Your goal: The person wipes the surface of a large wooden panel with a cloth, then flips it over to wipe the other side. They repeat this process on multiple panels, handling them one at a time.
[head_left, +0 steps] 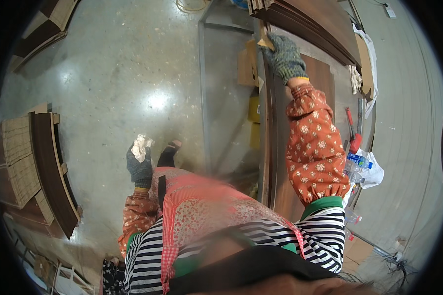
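Note:
My left hand (139, 168), in a dark grey knitted glove, hangs over the floor on the left, closed round a crumpled white rag (142, 146). My right hand (285, 58), in a grey-green knitted glove, reaches far forward over the workbench. Its fingers are closed on a small tan flat piece (266, 42), whose kind I cannot make out, at the long edge of a dark brown wooden panel (317, 73). A stack of similar brown boards (315, 22) lies just beyond that hand.
Brown panels (47, 167) are stacked at left. Under the bench stand a cardboard box (247, 66) and a yellow container (254, 109). Along its right side lie a red-handled tool (350, 123), plastic bottles (359, 161) and a white bag (374, 172). A metal frame (202, 93) runs along the bench.

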Action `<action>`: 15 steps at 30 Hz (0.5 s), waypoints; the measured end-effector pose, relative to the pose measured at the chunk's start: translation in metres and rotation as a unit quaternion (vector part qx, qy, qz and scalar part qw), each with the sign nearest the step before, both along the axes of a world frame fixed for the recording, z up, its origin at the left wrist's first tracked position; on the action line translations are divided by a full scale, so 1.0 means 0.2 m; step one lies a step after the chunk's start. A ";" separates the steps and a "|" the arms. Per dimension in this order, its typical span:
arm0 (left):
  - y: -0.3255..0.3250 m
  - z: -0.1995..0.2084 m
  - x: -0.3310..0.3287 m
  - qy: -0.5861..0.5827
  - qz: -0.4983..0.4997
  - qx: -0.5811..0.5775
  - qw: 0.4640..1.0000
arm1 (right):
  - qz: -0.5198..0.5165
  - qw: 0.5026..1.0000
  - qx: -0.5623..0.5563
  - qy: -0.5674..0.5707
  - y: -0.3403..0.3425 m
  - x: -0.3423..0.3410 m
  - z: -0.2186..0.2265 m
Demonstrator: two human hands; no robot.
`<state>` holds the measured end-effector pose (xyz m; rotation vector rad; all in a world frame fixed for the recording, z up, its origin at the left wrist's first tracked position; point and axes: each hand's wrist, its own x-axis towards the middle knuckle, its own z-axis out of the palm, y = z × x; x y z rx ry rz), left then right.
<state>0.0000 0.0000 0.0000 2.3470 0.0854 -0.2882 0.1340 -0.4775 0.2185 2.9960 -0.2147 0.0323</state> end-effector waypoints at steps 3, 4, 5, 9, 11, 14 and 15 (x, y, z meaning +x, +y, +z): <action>0.01 0.09 0.06 0.019 -0.046 -0.023 0.998 | 0.040 0.999 0.003 -0.033 0.06 0.00 0.02; 0.00 0.11 0.08 0.008 -0.060 -0.026 0.998 | 0.056 0.998 0.012 -0.036 0.07 -0.03 0.03; -0.02 0.13 0.10 0.000 -0.075 -0.047 0.996 | 0.071 0.996 0.020 -0.040 0.09 -0.07 0.05; -0.15 0.19 0.16 -0.039 -0.072 -0.078 0.994 | 0.087 0.994 0.055 -0.024 0.22 -0.47 0.10; -0.23 0.22 0.20 -0.029 -0.082 -0.107 0.990 | 0.097 0.991 0.078 -0.042 0.33 -0.78 0.13; -0.42 0.25 0.21 -0.037 -0.135 -0.124 0.982 | 0.064 0.996 0.058 -0.026 0.50 -1.24 0.21; -0.45 0.28 0.20 -0.036 -0.160 -0.154 0.974 | 0.026 0.998 0.056 0.011 0.57 -1.40 0.25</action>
